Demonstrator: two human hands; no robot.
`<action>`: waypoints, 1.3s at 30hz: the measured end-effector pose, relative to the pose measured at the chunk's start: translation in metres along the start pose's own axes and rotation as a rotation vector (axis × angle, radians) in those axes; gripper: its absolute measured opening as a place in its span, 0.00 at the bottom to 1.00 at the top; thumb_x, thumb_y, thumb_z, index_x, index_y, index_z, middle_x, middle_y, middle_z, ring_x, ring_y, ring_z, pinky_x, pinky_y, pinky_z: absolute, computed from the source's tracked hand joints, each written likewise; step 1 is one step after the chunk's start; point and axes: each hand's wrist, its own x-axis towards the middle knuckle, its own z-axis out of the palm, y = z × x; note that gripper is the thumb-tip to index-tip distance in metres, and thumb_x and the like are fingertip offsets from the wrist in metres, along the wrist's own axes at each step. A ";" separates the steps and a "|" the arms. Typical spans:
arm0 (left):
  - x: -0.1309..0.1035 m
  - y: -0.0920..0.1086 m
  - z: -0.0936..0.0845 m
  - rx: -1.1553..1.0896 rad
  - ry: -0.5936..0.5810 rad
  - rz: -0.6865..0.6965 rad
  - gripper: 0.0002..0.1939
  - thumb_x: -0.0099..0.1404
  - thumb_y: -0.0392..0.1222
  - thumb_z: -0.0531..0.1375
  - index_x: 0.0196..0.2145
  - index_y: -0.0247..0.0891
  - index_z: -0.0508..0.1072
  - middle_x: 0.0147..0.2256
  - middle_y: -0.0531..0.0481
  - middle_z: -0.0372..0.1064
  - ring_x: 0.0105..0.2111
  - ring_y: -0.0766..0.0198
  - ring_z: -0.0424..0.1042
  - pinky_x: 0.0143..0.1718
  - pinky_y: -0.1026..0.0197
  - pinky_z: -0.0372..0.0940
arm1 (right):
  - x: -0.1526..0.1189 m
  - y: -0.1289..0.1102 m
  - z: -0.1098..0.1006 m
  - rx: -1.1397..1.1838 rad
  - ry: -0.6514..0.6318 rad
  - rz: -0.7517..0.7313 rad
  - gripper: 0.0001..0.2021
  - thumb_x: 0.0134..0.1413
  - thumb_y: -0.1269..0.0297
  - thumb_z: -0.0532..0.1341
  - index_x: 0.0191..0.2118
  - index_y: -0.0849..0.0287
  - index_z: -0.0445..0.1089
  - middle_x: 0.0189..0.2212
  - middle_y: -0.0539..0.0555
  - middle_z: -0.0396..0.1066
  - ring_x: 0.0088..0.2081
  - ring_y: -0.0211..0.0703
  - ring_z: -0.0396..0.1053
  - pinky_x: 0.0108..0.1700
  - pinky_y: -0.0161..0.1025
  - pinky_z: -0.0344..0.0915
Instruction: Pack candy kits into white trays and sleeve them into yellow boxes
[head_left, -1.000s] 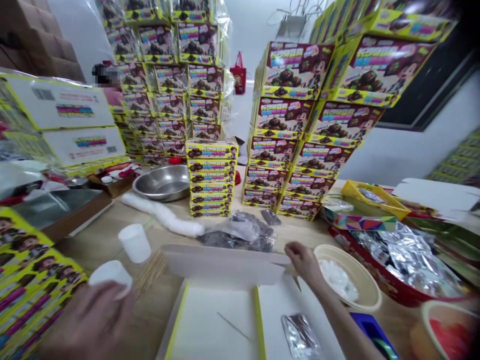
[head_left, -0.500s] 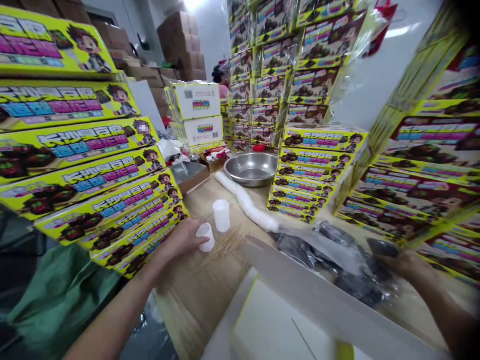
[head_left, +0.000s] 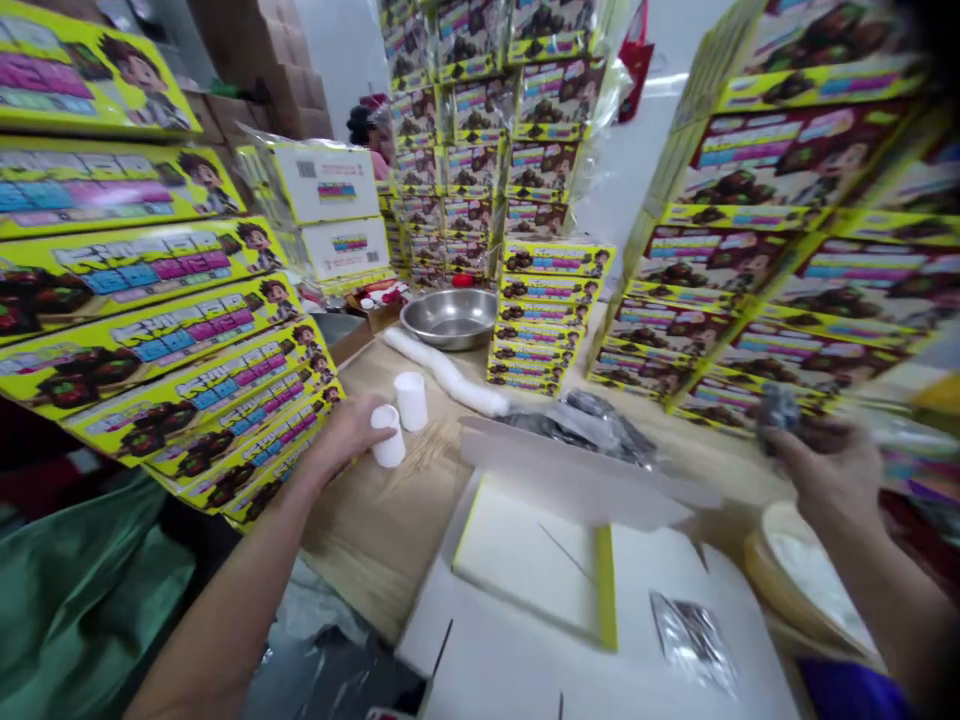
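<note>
My left hand (head_left: pixel 352 432) is closed round a white plastic cup (head_left: pixel 388 440), low over the wooden table. A second white cup (head_left: pixel 411 402) stands just behind it. Beside both cups lie thin wooden sticks (head_left: pixel 414 455). Off to the right, my right hand (head_left: pixel 832 470) is raised with a small dark packet (head_left: pixel 780 410) pinched in its fingers; the packet is blurred. In front of me a white carton (head_left: pixel 547 560) with yellow edges lies open, its flap raised. On the white cardboard to its right rests a clear packet with dark contents (head_left: pixel 694 640).
Yellow printed boxes (head_left: pixel 172 330) are stacked at the left, with more stacks (head_left: pixel 750 240) at the right and back. A steel bowl (head_left: pixel 450 318) and a long white sleeve of cups (head_left: pixel 446 372) lie beyond. Dark plastic packets (head_left: pixel 600 430) sit behind the flap. A person (head_left: pixel 371 135) is in the background.
My right hand has lifted from beside the dark plastic packets, carrying a small dark packet. The view has turned right and down, showing more of the open carton. My left hand still holds the cup.
</note>
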 end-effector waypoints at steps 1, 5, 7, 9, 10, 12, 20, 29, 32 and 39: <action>-0.007 0.005 -0.004 0.003 0.081 -0.006 0.20 0.60 0.49 0.55 0.42 0.29 0.72 0.35 0.46 0.72 0.37 0.58 0.71 0.37 0.62 0.60 | -0.017 -0.017 -0.022 0.085 0.058 -0.018 0.32 0.40 0.48 0.66 0.48 0.66 0.65 0.39 0.74 0.72 0.37 0.48 0.73 0.31 0.42 0.63; -0.048 0.037 -0.008 -0.116 0.390 0.024 0.23 0.59 0.49 0.58 0.48 0.33 0.68 0.45 0.44 0.70 0.44 0.55 0.69 0.45 0.57 0.62 | -0.114 -0.083 -0.092 0.323 0.199 -0.312 0.31 0.42 0.54 0.68 0.52 0.56 0.62 0.50 0.69 0.65 0.50 0.55 0.67 0.46 0.50 0.63; -0.069 0.059 0.005 -0.287 0.364 0.095 0.24 0.57 0.51 0.59 0.48 0.35 0.68 0.44 0.46 0.71 0.42 0.57 0.70 0.44 0.59 0.64 | -0.166 -0.106 -0.102 0.356 -0.082 -0.340 0.30 0.44 0.55 0.66 0.54 0.51 0.58 0.50 0.64 0.64 0.50 0.57 0.66 0.50 0.56 0.63; -0.084 0.082 0.028 -0.437 0.250 0.213 0.24 0.56 0.52 0.61 0.47 0.36 0.69 0.43 0.47 0.72 0.40 0.59 0.71 0.43 0.60 0.66 | -0.209 -0.119 -0.090 0.259 -0.386 -0.369 0.25 0.47 0.59 0.63 0.52 0.51 0.58 0.48 0.60 0.64 0.51 0.55 0.65 0.53 0.58 0.62; -0.088 0.093 0.041 -0.474 0.205 0.282 0.24 0.56 0.52 0.61 0.46 0.36 0.69 0.43 0.46 0.72 0.41 0.58 0.71 0.44 0.59 0.66 | -0.223 -0.122 -0.077 0.243 -0.532 -0.376 0.25 0.48 0.63 0.62 0.52 0.52 0.57 0.49 0.59 0.64 0.52 0.53 0.64 0.54 0.55 0.62; -0.090 0.113 0.067 -0.465 0.153 0.405 0.23 0.56 0.51 0.61 0.46 0.35 0.69 0.44 0.44 0.72 0.44 0.56 0.70 0.47 0.56 0.65 | -0.239 -0.122 -0.046 0.262 -0.750 -0.374 0.24 0.47 0.65 0.61 0.52 0.55 0.56 0.47 0.57 0.65 0.49 0.47 0.65 0.51 0.46 0.64; -0.076 0.142 0.115 -0.276 0.023 0.540 0.17 0.51 0.43 0.62 0.39 0.35 0.73 0.41 0.40 0.73 0.52 0.47 0.64 0.52 0.50 0.62 | -0.233 -0.094 0.000 -0.399 -1.021 -0.555 0.17 0.40 0.73 0.59 0.41 0.62 0.62 0.38 0.60 0.68 0.41 0.50 0.65 0.44 0.43 0.61; -0.081 0.164 0.132 -0.383 0.016 0.550 0.21 0.53 0.47 0.60 0.44 0.36 0.70 0.48 0.38 0.69 0.51 0.51 0.67 0.50 0.51 0.65 | -0.222 -0.078 -0.032 -0.358 -0.995 -0.568 0.17 0.46 0.65 0.63 0.44 0.62 0.66 0.40 0.59 0.70 0.42 0.50 0.66 0.47 0.44 0.60; -0.085 0.177 0.129 -0.387 -0.076 0.517 0.20 0.53 0.43 0.60 0.43 0.35 0.71 0.45 0.40 0.71 0.49 0.52 0.68 0.49 0.52 0.66 | -0.214 -0.064 -0.057 -0.117 -0.859 -0.462 0.13 0.55 0.64 0.58 0.46 0.58 0.66 0.43 0.55 0.69 0.46 0.45 0.65 0.48 0.39 0.61; -0.097 0.192 0.111 -0.394 -0.250 0.498 0.20 0.55 0.43 0.58 0.45 0.35 0.70 0.45 0.42 0.71 0.47 0.53 0.68 0.49 0.52 0.64 | -0.201 0.005 -0.115 -0.314 -0.896 -0.291 0.23 0.47 0.75 0.59 0.51 0.58 0.63 0.46 0.57 0.66 0.50 0.48 0.60 0.52 0.45 0.55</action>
